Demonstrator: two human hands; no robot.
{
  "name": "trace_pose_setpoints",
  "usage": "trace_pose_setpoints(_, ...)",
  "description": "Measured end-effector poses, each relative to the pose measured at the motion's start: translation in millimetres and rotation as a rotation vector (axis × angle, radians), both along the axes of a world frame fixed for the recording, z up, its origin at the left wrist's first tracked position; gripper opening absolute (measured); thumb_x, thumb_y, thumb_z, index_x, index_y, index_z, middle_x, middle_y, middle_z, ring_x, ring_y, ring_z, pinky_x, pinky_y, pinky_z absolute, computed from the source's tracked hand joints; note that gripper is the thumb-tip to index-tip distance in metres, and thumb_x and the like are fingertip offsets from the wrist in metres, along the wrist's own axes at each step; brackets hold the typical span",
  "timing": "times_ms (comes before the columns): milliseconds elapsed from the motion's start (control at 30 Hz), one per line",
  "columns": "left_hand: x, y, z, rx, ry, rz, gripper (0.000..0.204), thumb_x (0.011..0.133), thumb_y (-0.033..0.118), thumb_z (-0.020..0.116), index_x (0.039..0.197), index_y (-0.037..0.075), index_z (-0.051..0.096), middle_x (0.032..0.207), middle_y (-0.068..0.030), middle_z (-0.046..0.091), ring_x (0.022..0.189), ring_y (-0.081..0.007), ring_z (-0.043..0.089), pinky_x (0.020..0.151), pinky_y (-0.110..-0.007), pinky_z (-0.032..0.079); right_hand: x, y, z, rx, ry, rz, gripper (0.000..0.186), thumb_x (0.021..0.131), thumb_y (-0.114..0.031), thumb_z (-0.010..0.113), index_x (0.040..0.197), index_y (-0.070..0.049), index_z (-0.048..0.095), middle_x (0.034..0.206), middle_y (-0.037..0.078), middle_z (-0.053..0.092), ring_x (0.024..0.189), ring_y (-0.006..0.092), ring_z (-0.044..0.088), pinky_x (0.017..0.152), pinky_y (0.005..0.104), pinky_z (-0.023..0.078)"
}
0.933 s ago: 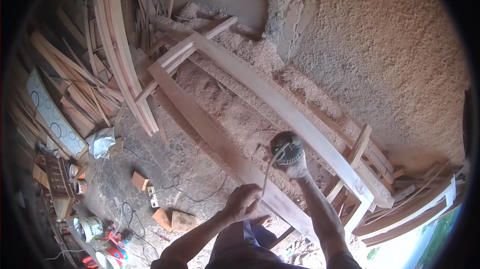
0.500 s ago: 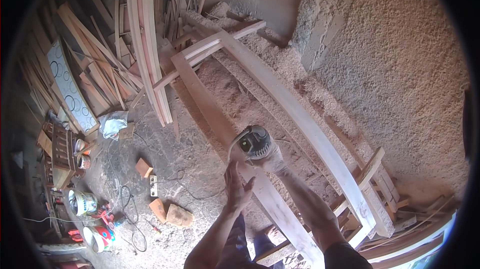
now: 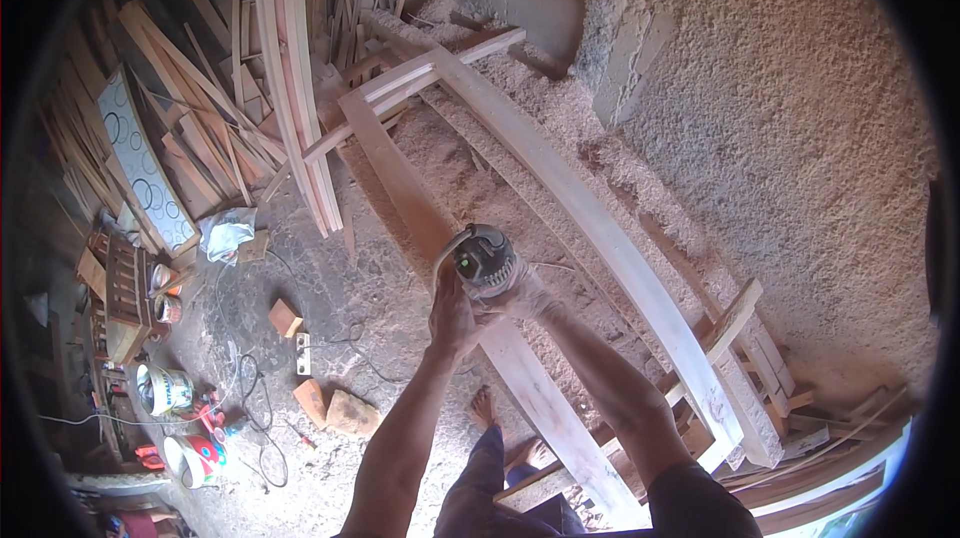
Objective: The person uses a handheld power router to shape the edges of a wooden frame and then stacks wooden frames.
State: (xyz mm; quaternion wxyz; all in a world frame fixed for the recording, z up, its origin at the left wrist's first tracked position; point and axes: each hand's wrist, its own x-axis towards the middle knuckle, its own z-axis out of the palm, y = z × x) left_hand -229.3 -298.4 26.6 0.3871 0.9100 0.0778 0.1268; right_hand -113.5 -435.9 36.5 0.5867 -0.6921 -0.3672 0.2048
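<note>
A corded power tool (image 3: 485,263), router-like with a round dark vented motor top, rests on the near-left rail (image 3: 540,388) of a long wooden frame. My right hand (image 3: 530,300) grips the tool's right side low down. On its left side, my left hand (image 3: 452,313) is closed against the tool, with the fingertips partly hidden. A cord loops over the tool's top left. The tool's base and whatever it has underneath are hidden from view.
The frame's far rail (image 3: 590,198) runs parallel, carried on crosspieces above shavings. Long boards (image 3: 295,88) lean at upper left. Wood blocks (image 3: 350,408), a power strip (image 3: 303,353), cables and buckets (image 3: 165,390) lie on the left floor. A rough wall (image 3: 770,138) rises at right.
My left hand has gone from open beside the tool to closed against its left side. The tool has shifted slightly up and left in view. My bare foot now shows below.
</note>
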Motion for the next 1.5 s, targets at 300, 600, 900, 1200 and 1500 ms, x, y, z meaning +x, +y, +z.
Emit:
trace_pose_setpoints(300, -14.7, -13.2, 16.8, 0.076, 0.051, -0.046, 0.094, 0.070, 0.021, 0.095, 0.151, 0.009, 0.048, 0.156, -0.0227, 0.047, 0.144, -0.0453, 0.045, 0.119, -0.051, 0.042, 2.6, -10.5, 8.7, -0.111, 0.018, 0.130, 0.106, 0.067, -0.041, 0.094, 0.154, -0.010, 0.042, 0.140, 0.015, 0.060, 0.130, 0.0266, 0.058, 0.114, 0.0389, 0.048)
trace_pose_setpoints(600, -56.9, -69.7, 29.7, 0.019, 0.023, -0.042, 0.068, 0.077, 0.010, 0.090, 0.139, 0.002, 0.062, 0.140, -0.0190, 0.063, 0.126, -0.0314, 0.064, 0.103, -0.040, 0.054, -45.1, -67.2, 17.5, -0.102, -0.026, 0.017, 0.096, 0.064, -0.029, 0.097, 0.146, -0.011, 0.051, 0.136, 0.009, 0.063, 0.125, 0.0238, 0.062, 0.111, 0.0367, 0.049)
trace_pose_setpoints(900, -109.1, -149.8, 27.4, -0.951, 0.057, 0.087, 0.064, 0.076, 0.020, 0.093, 0.131, 0.005, 0.065, 0.130, -0.0160, 0.066, 0.121, -0.0341, 0.063, 0.104, -0.043, 0.052, -107.8, -142.9, 5.6, -0.089, 0.044, -0.052, 0.097, 0.054, -0.036, 0.101, 0.137, -0.012, 0.057, 0.128, 0.013, 0.065, 0.122, 0.0311, 0.064, 0.107, 0.0426, 0.050)
trace_pose_setpoints(1200, -175.5, -210.1, 24.9, 0.092, 0.045, 0.008, 0.067, 0.077, 0.031, 0.094, 0.130, 0.006, 0.062, 0.122, -0.0132, 0.068, 0.113, -0.0289, 0.068, 0.094, -0.040, 0.057, -167.0, -217.0, 32.5, 0.051, -0.183, -0.022, 0.105, 0.055, -0.032, 0.105, 0.142, -0.009, 0.051, 0.134, 0.014, 0.065, 0.123, 0.0340, 0.064, 0.106, 0.0465, 0.050)
trace_pose_setpoints(1500, -228.7, -211.0, -45.3, -0.359, 0.055, -0.071, 0.075, 0.088, 0.019, 0.083, 0.151, 0.008, 0.044, 0.145, -0.0246, 0.052, 0.131, -0.0416, 0.057, 0.101, -0.047, 0.052, -199.2, -247.5, 14.8, -0.115, -0.252, 0.052, 0.091, 0.056, -0.036, 0.101, 0.132, -0.007, 0.060, 0.120, 0.015, 0.069, 0.109, 0.0358, 0.069, 0.092, 0.0474, 0.054)
